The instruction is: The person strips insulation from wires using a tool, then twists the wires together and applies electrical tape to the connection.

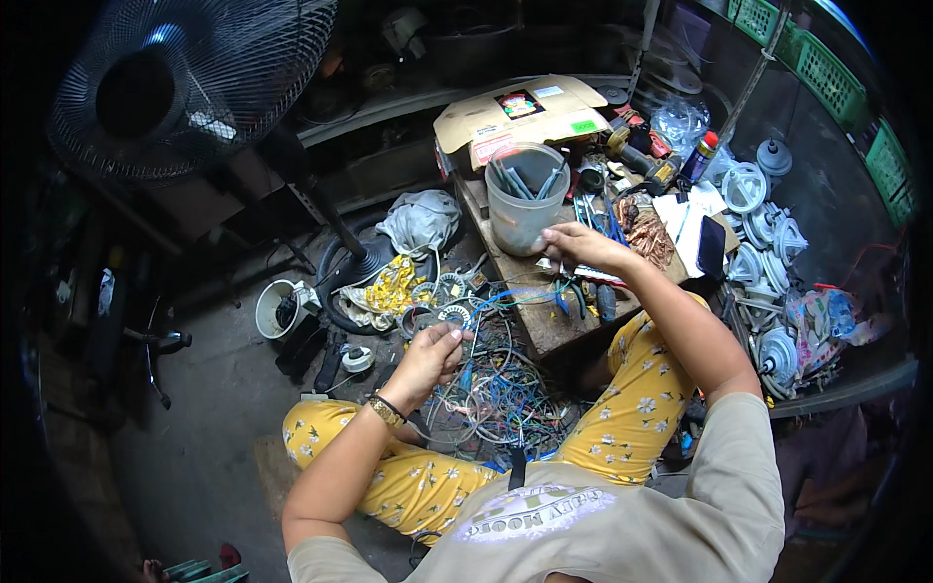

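Observation:
My left hand, with a watch on its wrist, is closed in a pinch on an electrical wire above the heap on the floor. That tangled heap of coloured wires lies between my knees. Farther forward, my right hand is closed, its fingertips beside the lower wall of a grey plastic bucket. What those fingers hold is too small to make out. Several bluish strips stand in the bucket, which rests on a low wooden table. Pliers lie near the table's front edge.
A floor fan stands at the far left. A white pail and a grey cloth are on the floor. The table also bears flattened cardboard, a drill, copper wire and a phone. White plastic parts pile up at right.

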The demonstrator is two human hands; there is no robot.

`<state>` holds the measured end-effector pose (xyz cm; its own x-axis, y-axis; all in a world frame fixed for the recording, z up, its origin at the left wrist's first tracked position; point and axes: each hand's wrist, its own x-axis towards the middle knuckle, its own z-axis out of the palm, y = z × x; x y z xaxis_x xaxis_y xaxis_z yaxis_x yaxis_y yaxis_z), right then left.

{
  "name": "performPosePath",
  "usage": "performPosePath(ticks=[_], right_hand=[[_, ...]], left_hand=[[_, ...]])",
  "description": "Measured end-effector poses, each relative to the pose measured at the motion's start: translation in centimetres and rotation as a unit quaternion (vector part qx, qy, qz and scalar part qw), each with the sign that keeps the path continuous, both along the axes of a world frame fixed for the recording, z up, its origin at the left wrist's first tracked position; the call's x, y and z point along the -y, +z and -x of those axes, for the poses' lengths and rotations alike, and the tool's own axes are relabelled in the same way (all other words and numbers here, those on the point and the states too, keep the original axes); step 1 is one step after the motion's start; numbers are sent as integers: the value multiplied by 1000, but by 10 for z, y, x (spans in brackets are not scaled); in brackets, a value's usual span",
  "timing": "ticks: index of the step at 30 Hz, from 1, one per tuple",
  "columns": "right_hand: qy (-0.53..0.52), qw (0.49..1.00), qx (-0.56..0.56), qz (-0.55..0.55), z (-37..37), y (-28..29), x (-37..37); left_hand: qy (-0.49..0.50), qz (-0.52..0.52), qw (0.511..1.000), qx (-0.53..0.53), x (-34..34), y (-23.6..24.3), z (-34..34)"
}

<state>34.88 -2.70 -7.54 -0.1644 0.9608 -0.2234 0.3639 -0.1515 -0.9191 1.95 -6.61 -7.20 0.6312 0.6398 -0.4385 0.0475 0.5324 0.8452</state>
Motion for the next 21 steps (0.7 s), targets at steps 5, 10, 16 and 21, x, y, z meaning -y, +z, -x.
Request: performPosePath(ticks=[5,10,16,21], right_hand=[[26,796,595,-106,-25,-35,24],[33,793,597,-118,-21,-48,27],[-21,856,475,-203,-18,-23,42],[-122,893,292,-319,20,-3,63]], left_hand=[[33,53,996,65,0,5,8],[57,53,993,92,5,4,10],[77,6,992,96,4,5,10],[148,-325,934,-10,9,4,0]])
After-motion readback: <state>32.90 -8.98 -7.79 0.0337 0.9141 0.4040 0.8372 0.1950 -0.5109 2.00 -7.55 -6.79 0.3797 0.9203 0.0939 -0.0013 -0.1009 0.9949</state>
